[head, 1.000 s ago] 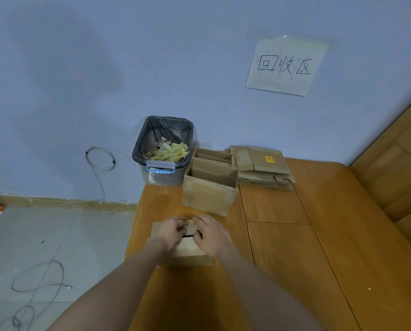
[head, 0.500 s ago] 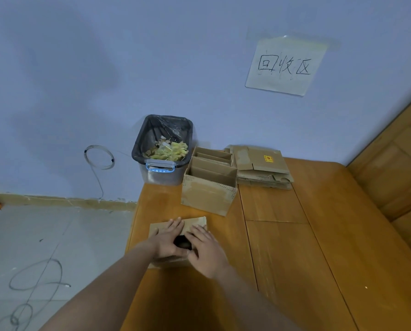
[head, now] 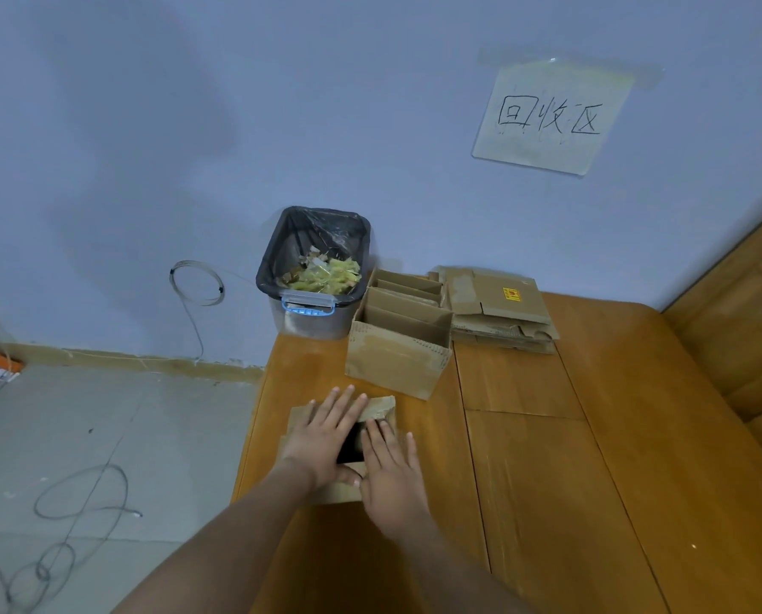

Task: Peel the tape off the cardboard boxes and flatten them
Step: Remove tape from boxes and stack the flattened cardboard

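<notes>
My left hand (head: 326,440) and my right hand (head: 390,469) lay flat, fingers straight and grasping nothing, pressing on the small brown cardboard box (head: 381,409) at the near left part of the wooden table (head: 569,480). Behind it stood an open brown carton (head: 397,361), a pile of flattened cardboard (head: 499,312) beside it, and a grey bin with black liner (head: 315,277) holding yellowish tape scraps.

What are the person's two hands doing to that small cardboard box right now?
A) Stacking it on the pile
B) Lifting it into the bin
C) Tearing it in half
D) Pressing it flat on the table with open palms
D: the left hand and right hand lie with fingers spread on the small cardboard box, which lies low on the wooden table.
</notes>
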Demonstrator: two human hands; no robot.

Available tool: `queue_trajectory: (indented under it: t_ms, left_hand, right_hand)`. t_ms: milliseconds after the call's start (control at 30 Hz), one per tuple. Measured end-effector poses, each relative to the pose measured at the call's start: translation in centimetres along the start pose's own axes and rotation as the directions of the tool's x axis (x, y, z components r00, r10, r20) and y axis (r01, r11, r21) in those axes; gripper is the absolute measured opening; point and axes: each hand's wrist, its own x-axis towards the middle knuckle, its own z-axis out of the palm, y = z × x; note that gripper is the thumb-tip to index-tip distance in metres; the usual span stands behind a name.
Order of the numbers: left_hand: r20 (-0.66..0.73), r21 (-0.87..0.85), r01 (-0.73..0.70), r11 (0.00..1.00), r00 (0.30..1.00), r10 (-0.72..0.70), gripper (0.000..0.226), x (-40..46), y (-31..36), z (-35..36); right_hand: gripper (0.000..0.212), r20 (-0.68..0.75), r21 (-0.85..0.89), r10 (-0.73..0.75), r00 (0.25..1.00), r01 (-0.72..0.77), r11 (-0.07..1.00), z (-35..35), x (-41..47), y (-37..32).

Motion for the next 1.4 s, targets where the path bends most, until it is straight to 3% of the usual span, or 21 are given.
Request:
queue_trajectory:
  t_ms: [233, 533, 733, 800, 900, 1067, 1200, 1400]
  left_hand:
    - [0.003, 0.082, 0.047, 0.996, 0.999, -0.048, 0.125, 0.0, 0.7, 0.3]
    - [0.261, 0.07, 0.145, 0.987, 0.952, -0.159, 0.134, 1.7, 0.0, 0.9]
    - [0.304, 0.017, 0.126, 0.992, 0.944, -0.126, 0.133, 2.4, -1.2, 1.8]
    - [0.29, -0.014, 0.101, 0.995, 0.953, -0.093, 0.128, 2.2, -1.5, 2.0]
    - [0.211, -0.082, 0.049, 0.995, 0.977, -0.031, 0.101, 1.5, -2.4, 2.2]
    - [0.035, -0.199, 0.042, 0.979, 0.999, -0.036, 0.07, -0.3, -3.2, 2.1]
    - [-0.119, -0.368, 0.052, 0.928, 0.988, -0.102, 0.071, -1.8, -4.2, 1.6]
    - [-0.153, -0.589, 0.105, 0.801, 0.959, -0.238, 0.071, -3.6, -6.0, 1.3]
  right_hand:
    - [0.064, 0.086, 0.114, 0.092, 0.992, -0.101, 0.988, -1.5, 5.0, 1.0]
    - [0.068, 0.326, 0.132, 0.078, 0.942, -0.127, 0.983, -0.8, 7.8, 2.0]
    - [0.075, 0.285, 0.184, 0.1, 0.953, -0.157, 0.97, 0.2, 7.1, 2.0]
    - [0.075, 0.268, 0.198, 0.096, 0.959, -0.153, 0.968, 0.3, 7.1, 2.0]
    - [0.068, 0.221, 0.215, 0.066, 0.973, -0.115, 0.97, 0.1, 6.9, 2.5]
    - [0.061, 0.084, 0.299, 0.079, 0.993, -0.101, 0.949, -0.3, 5.3, 3.0]
    - [0.061, 0.025, 0.373, 0.155, 0.988, -0.153, 0.915, -1.0, 4.5, 4.4]
    - [0.062, 0.108, 0.416, 0.251, 0.962, -0.273, 0.867, -1.4, 3.6, 6.8]
